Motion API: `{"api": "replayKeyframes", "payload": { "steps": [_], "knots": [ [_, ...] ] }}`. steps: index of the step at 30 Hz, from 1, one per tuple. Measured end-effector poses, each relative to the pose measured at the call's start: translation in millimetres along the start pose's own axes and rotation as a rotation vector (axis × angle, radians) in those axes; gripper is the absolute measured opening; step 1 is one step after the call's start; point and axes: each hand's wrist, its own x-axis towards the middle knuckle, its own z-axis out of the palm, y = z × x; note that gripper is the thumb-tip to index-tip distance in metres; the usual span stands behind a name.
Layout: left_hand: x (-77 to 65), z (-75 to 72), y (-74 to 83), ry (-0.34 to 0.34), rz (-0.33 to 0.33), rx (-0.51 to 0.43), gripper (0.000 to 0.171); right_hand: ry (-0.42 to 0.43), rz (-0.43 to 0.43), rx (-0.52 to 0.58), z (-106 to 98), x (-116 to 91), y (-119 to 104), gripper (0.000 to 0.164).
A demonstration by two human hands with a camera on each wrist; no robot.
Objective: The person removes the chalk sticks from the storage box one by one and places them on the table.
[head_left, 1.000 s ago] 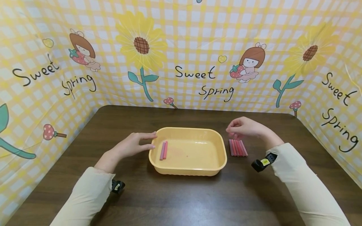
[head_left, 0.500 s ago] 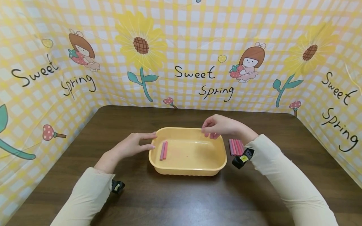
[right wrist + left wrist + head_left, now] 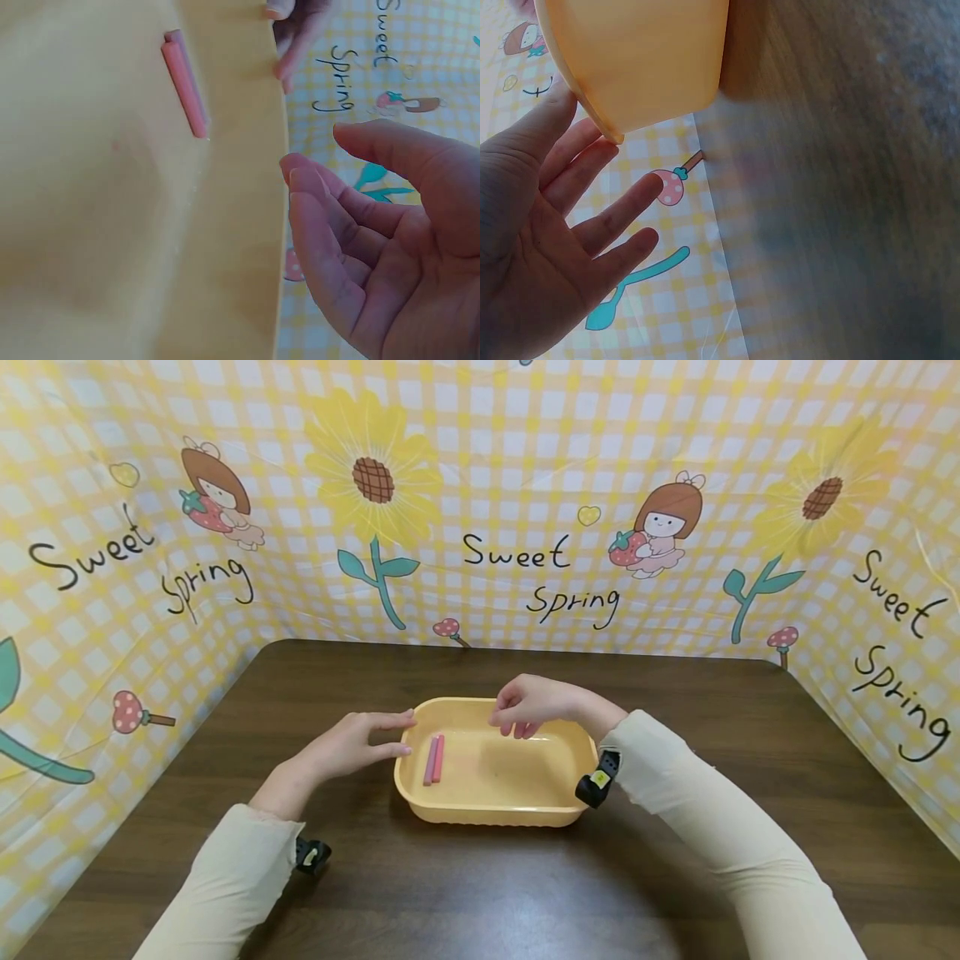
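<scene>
A shallow yellow plastic tray (image 3: 495,817) stands mid-table. Inside, near its left wall, a pink stick (image 3: 438,758) and a mauve stick (image 3: 431,762) lie side by side. My left hand (image 3: 348,745) rests its thumb and forefinger on the left rim; its other fingers stretch out below the rim in the left wrist view. Over the back of the tray hovers my right hand (image 3: 540,703). Its fingers (image 3: 319,247) are loosely bent, the thumb stands apart, and nothing shows between them in the right wrist view.
A dark wooden table (image 3: 480,893) carries everything. Behind and beside it hangs a yellow checked cloth (image 3: 495,460) printed with flowers. The right sleeve (image 3: 697,793) covers the table right of the tray. Each wrist wears a black camera (image 3: 597,779).
My right hand has moved left from beside the tray to above it, and its sleeve now hides the row of several pink sticks on the table. The left hand stays on the rim.
</scene>
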Motion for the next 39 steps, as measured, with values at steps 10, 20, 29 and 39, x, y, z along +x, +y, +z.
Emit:
{"api": "replayKeyframes", "payload": {
  "steps": [10, 20, 29, 39],
  "knots": [
    [-0.2, -0.6, 0.6, -0.002, 0.001, 0.004, 0.048, -0.061, -0.011, -0.05, 13, 27, -3, 0.022],
    [0.1, -1.1, 1.2, -0.006, -0.002, 0.003, 0.049, -0.119, -0.023, -0.07, 20, 49, -4, 0.019],
    [-0.6, -1.7, 1.5, -0.015, -0.017, -0.003, 0.05, -0.138, -0.004, -0.039, 33, 68, -2, 0.024],
    [-1.2, -1.4, 1.7, -0.007, -0.013, -0.002, 0.05, -0.179, 0.053, 0.056, 45, 79, -3, 0.017]
  ]
}}
